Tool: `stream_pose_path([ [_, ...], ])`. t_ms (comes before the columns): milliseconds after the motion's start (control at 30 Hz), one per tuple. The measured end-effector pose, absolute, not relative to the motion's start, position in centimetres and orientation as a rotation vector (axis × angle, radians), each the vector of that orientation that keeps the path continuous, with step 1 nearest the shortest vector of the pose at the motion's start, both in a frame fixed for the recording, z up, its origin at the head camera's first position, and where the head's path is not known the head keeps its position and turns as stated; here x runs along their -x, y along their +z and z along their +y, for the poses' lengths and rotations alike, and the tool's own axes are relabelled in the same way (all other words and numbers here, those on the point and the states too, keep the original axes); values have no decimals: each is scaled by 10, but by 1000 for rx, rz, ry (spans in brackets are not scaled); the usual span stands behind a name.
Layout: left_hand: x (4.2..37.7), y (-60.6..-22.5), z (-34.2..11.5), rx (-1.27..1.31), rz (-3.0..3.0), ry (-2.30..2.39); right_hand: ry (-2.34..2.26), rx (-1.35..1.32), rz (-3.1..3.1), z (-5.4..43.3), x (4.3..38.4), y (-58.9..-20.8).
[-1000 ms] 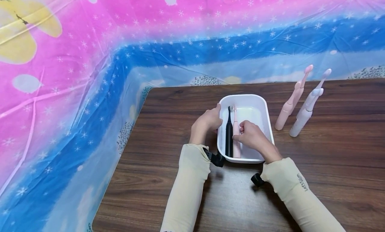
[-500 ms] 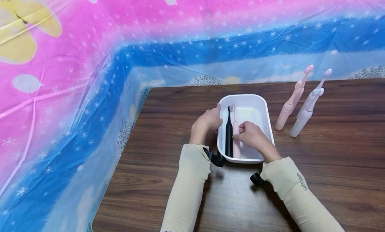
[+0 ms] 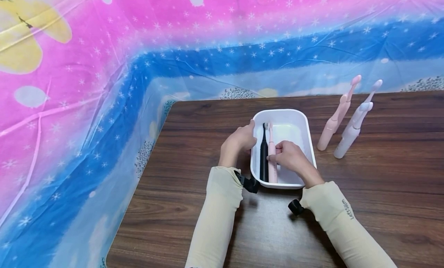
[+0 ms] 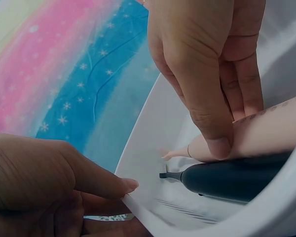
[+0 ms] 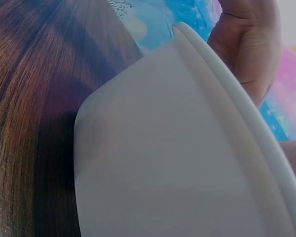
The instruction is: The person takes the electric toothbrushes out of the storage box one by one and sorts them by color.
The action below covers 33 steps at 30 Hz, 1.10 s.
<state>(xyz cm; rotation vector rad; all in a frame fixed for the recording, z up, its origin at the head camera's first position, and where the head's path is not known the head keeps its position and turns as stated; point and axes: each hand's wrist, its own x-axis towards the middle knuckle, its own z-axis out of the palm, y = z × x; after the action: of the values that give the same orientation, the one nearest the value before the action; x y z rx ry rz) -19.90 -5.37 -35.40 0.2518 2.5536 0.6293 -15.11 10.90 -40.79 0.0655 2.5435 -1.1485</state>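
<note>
Tray (image 3: 295,131) sits on the table (image 3: 187,156) and serves as reference. Left hand (image 3: 239,139) grips the tray's left wall, thumb on the inside, fingers on the outside. Right hand (image 3: 291,155) is inside the tray, thumb and fingers closed on the handle of the pink brush (image 3: 273,173). That brush is in the tray's left half, head toward the far wall; whether it bears on the floor cannot be told. Black brush (image 3: 264,160) lies just beside it, nearer the tray's left wall, head the same way. Right of the tray, apart from it, a pink pair (image 3: 331,125) and, farther out, a white pair (image 3: 351,135) stand upright. Patterned cloth (image 3: 243,17) hangs behind the tray
</note>
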Motion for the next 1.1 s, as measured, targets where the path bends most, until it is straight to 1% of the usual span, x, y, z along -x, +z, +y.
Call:
stream_pose_path([
  [533,200,-353,-54,-253,2536,623,-1234,-57,2540,110,151,-402],
  [1100,198,-350,-54,-223,2516,632,-1355,-56,2524,122,150,-395],
])
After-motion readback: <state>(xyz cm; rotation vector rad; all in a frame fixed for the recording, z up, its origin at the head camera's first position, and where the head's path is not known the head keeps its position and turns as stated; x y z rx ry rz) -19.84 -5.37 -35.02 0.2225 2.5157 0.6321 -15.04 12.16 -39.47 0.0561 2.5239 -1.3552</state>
